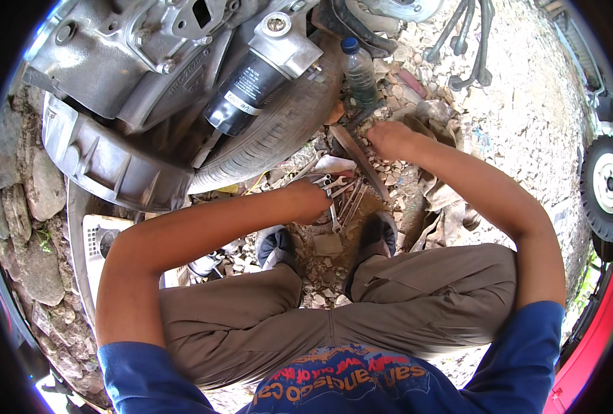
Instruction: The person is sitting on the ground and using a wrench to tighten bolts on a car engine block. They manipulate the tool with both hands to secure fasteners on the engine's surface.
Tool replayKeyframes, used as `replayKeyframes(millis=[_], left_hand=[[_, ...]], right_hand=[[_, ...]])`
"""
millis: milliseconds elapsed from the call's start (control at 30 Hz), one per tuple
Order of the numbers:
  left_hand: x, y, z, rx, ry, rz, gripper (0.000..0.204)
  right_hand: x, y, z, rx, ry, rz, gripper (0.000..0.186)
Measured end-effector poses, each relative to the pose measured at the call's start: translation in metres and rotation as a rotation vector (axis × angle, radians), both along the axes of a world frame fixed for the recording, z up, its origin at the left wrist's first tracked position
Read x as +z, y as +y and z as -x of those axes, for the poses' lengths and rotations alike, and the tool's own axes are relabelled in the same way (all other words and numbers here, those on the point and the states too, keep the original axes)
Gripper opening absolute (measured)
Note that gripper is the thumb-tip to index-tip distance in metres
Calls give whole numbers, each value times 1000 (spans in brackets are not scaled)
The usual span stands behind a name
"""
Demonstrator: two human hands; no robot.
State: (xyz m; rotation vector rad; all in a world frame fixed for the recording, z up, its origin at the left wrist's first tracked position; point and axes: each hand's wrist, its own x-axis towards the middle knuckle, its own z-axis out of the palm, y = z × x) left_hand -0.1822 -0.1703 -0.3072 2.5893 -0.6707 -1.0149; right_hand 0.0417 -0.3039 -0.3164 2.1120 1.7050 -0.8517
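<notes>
Resting on stony ground [527, 96] near the centre of the frame, several wrenches [334, 214] are noted in a loose cluster. The left hand [308, 201] is placed at the left edge of this cluster, fingers curled; whether a wrench is grasped or merely touched cannot be told. The right hand [388, 141] is lowered right of centre, beside a flat metal bar [360, 163], fingers bent; any item held is hidden. An engine [117, 72] is seen at upper left, its black filter [248, 94] overlapping the tyre [279, 138] in view.

Progress, as judged: the filter appears already attached; work seems centred on the loose tools. The wrenches have not been gathered or put in order, and none is seen set on the engine. How much is left cannot be determined.
</notes>
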Motion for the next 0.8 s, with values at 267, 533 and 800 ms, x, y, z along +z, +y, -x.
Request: replayKeyframes(millis=[267,533,800], left_hand=[[0,21,-4,63,96,-20,24],[-38,41,71,368,-93,-49,58],[-47,62,48,462,-43,-82,58]], right_hand=[[-3,-19,-20,47,-69,130,30],[0,13,30,205,112,-45,40],[-16,3,41,147,288,-318,41]])
